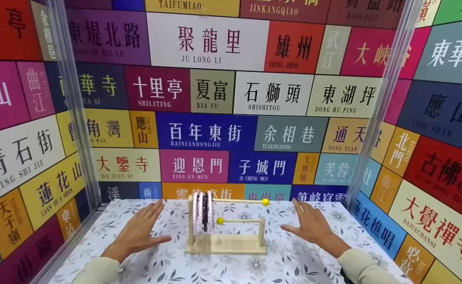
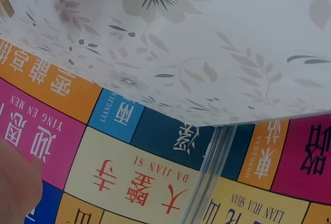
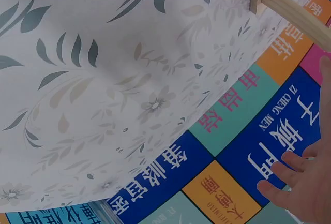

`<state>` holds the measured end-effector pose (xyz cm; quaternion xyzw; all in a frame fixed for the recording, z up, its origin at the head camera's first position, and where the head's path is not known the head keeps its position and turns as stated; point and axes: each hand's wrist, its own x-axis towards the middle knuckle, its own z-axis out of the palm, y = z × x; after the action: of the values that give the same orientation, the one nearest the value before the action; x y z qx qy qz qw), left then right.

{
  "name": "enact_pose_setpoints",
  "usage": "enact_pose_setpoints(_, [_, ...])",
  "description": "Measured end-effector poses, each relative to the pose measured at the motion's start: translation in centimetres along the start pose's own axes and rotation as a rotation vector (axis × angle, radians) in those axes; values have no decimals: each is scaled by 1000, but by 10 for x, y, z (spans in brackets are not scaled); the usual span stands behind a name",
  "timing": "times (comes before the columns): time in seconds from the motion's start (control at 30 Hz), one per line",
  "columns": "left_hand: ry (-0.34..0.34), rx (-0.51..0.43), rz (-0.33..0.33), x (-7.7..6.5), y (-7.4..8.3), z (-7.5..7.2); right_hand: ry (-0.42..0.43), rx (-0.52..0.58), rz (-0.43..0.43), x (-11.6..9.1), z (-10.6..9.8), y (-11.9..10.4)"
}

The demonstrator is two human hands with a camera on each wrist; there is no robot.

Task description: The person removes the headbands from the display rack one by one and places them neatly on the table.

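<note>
Seen from head only: left hand point(image 1: 141, 232) and right hand point(image 1: 309, 225) flat open, empty, flanking wooden rack point(image 1: 226, 228) mid-tabletop point(image 1: 168, 268); from the wrists, mostly cloth and wall signs point(image 2: 134, 182)

White tablecloth point(image 1: 168, 252) with grey leaves and flowers, pale wooden stand point(image 1: 226, 243), yellow-tipped rods point(image 1: 239, 201), pink, white and black rings point(image 1: 203, 212), multicoloured sign walls point(image 1: 207, 130).

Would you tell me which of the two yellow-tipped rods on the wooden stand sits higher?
The longer rod, ending in the yellow ball at right, is higher; the lower rod has its ball at left.
</note>
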<state>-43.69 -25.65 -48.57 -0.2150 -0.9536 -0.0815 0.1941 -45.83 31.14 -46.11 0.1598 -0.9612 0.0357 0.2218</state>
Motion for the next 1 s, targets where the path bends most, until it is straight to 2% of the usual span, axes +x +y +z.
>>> enact_pose_setpoints(0.1, [-28, -31, -32, -1, 0, 4, 7, -4, -14, 1, 3, -5])
enact_pose_setpoints(0.33, [-37, -86, -16, -3, 4, 13, 33, -12, -56, 0, 4, -12])
enact_pose_setpoints(0.5, [-80, -93, -26, -1, 7, 16, 55, -20, -97, 1, 3, -18])
enact_pose_setpoints(0.77, [-96, -107, -28, 2, 13, 22, 73, -24, -129, 7, -2, -36])
enact_pose_setpoints(1.0, [-86, -123, 17, 6, 19, 31, 126, -21, -178, 15, -5, -52])
